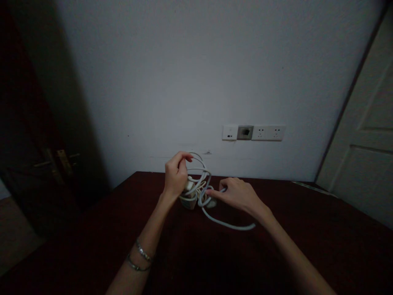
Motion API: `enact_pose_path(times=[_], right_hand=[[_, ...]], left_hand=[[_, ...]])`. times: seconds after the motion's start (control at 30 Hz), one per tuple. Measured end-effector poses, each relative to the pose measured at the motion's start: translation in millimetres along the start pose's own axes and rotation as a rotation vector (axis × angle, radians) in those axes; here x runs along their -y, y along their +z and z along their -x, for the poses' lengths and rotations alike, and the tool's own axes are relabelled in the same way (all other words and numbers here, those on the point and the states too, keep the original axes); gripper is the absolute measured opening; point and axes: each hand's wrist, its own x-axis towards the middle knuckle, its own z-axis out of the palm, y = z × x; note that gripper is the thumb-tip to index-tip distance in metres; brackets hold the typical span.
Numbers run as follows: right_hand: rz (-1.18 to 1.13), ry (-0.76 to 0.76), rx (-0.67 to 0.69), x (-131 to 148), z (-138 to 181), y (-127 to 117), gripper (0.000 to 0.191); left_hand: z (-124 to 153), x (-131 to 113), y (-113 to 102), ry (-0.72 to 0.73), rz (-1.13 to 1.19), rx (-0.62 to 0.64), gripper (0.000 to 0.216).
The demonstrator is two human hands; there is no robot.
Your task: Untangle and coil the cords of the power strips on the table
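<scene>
A pale, tangled cable rises in loops above a dark red table, and one stretch of it curves off to the right. Bent fingers of my left hand pinch the upper loops on the left side. On the other side my right hand is closed round part of the same cable, thumb pointing left into the tangle. Beneath the loops, beside my left hand, sits a small pale boxy object, partly covered; its kind is unclear. A whitish rounded piece lies under the cable near my right thumb.
The dark red tabletop meets a pale wall at the back. Wall sockets and switches sit above it to the right. A white panelled door stands at right, a dark door with a brass handle at left.
</scene>
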Motion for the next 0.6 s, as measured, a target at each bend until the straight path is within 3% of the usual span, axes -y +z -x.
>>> enact_pose_path(times=[0.1, 0.3, 0.6], right_hand=[[0.037, 0.017, -0.037, 1.4, -0.8, 1.4, 0.057], [-0.050, 0.023, 0.026, -12.9, -1.4, -13.8, 0.039], [-0.445, -0.103, 0.154, -42.4, 1.2, -40.8, 0.028]], left_hand=[[1.7, -1.6, 3.0, -0.007, 0.009, 0.006, 0.022], [-0.6, 4.1, 3.1, -0.035, 0.021, 0.055, 0.022], [-7.0, 3.7, -11.1, -0.001, -0.051, 0.439, 0.027]])
